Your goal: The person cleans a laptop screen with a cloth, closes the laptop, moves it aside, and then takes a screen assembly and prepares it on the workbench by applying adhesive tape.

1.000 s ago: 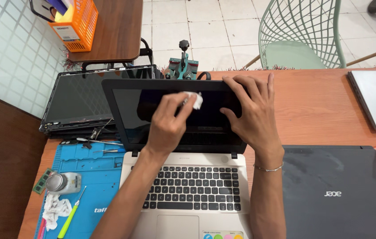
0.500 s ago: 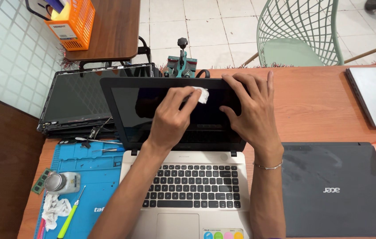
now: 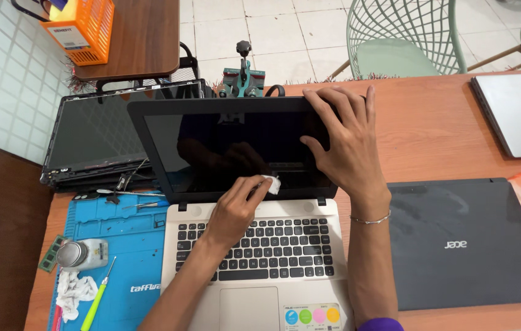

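black laptop screen (image 3: 224,147), white wad (image 3: 271,183), blue mat (image 3: 119,245) — orange basket (image 3: 83,27), chair (image 3: 404,37) seemingly pale green.

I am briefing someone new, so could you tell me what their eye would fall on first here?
The open laptop at centre, its dark screen wiped with a white tissue pinched in the left hand, while the right hand steadies the lid's upper right corner. A blue work mat lies to its left, a closed dark laptop to its right.

Laptop (image 3: 254,245): on desk (image 3: 432,132), centre.
Mat (image 3: 122,257): left of laptop, under bottle (image 3: 83,253) and screwdriver (image 3: 98,295).
Spare screen (image 3: 98,132): behind mat.
Closed laptop (image 3: 466,242): right of laptop.
Chair (image 3: 404,37): behind desk.
Basket (image 3: 79,27): on side table (image 3: 141,40), far left.
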